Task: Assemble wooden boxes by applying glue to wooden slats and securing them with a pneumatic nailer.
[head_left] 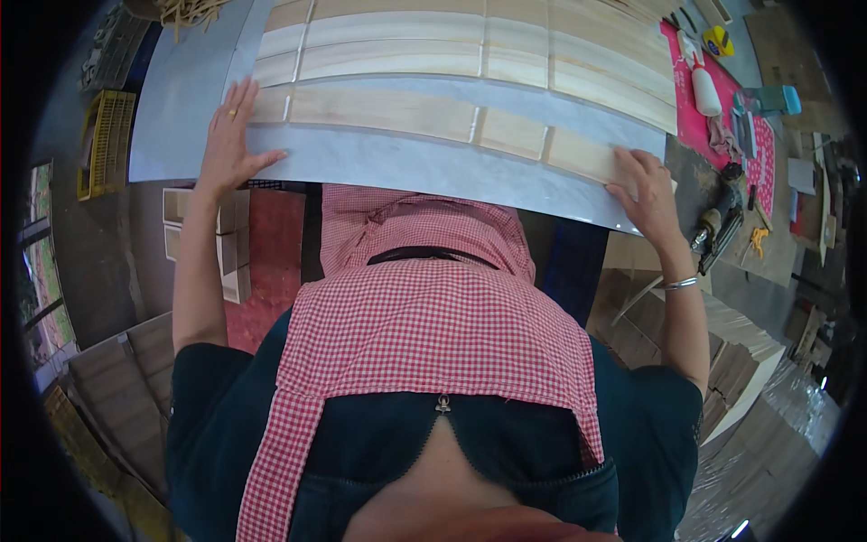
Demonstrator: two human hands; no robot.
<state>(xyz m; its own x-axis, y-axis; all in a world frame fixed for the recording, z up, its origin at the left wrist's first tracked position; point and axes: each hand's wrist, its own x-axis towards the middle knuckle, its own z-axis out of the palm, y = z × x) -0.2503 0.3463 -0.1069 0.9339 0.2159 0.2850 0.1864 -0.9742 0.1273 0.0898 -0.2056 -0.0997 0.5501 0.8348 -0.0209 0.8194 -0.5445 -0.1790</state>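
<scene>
The fingers of the left hand point(230, 144) were spread and loose at the left end of a pale wooden strip point(388, 112), with the thumb stretched out over the tabletop point(379, 152). The fingers of the right hand point(646, 191) were bent over the strip's right end; whether they gripped it or merely rested there could not be told. The strip lay crosswise in the upper middle of the frame, between the hands, crossed by narrow light bands. Just beyond it, more pale boards point(397, 65) lay side by side up to the top edge. At upper right, a white bottle point(705, 90) and a yellow tape measure point(719, 41) were near a red-pink sheet point(684, 65). A yellow crate point(107, 144) stood at upper left.
</scene>
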